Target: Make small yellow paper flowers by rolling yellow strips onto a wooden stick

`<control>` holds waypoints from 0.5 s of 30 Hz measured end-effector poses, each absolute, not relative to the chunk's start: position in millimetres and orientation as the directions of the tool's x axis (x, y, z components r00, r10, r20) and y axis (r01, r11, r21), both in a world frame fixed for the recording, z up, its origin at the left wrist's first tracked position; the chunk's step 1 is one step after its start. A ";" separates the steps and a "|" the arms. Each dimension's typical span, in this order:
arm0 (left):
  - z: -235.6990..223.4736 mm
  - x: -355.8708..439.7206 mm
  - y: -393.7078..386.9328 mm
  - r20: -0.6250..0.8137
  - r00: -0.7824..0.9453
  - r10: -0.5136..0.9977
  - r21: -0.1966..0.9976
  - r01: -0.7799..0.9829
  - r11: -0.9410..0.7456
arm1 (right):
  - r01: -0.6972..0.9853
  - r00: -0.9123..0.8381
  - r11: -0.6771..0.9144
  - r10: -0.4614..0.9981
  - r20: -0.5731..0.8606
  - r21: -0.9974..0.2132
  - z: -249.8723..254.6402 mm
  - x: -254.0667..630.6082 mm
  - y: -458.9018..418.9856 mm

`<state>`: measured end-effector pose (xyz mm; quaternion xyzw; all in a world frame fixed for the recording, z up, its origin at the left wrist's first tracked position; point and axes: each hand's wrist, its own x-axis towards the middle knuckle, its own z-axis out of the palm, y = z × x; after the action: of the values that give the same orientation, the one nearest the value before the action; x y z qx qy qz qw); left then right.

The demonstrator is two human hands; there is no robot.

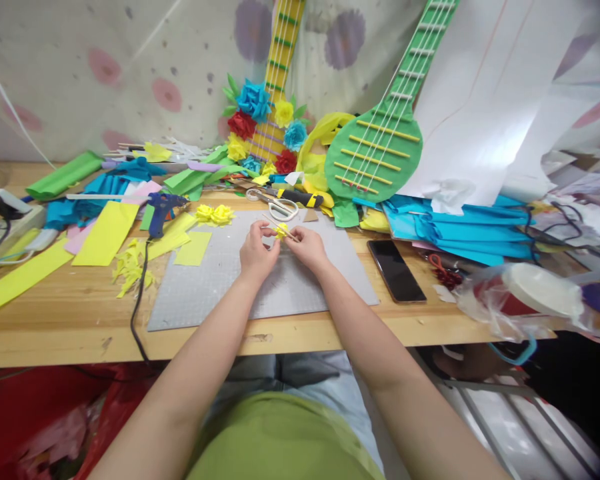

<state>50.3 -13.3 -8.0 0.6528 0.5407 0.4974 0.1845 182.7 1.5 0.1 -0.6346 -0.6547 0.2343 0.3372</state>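
Note:
Over the grey cutting mat, my two hands meet at a small yellow paper flower. My left hand pinches the flower from its left side, thumb and forefinger curled together. Closed around a thin stick, my right hand brings its tip to the flower's right edge. White-handled scissors lie just beyond the fingers. Finished yellow paper flowers sit at the mat's upper left, near a yellow paper square.
A blue glue gun stands left, its cord running over the front edge. Yellow paper scraps lie beside it. A phone is right of the mat. Behind stand a green paper instrument and a yellow flowered one. A bagged cup stands far right.

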 end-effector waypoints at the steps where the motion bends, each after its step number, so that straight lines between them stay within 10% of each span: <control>1: -8.1 50.4 -13.3 0.447 -0.078 0.891 0.781 0.521 -0.346 | 0.670 0.033 0.085 0.989 0.145 -0.737 0.0 182.8 1.5; 15: -5.0 55.2 -17.8 0.433 -0.035 0.901 0.863 0.305 -0.403 | 0.664 0.068 0.075 0.985 0.159 -0.744 -2.9 183.6 3.3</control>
<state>55.2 -17.8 -5.0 0.6380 0.4724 0.5427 0.2744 183.6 3.3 -2.9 -0.6407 -0.6434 0.2285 0.3513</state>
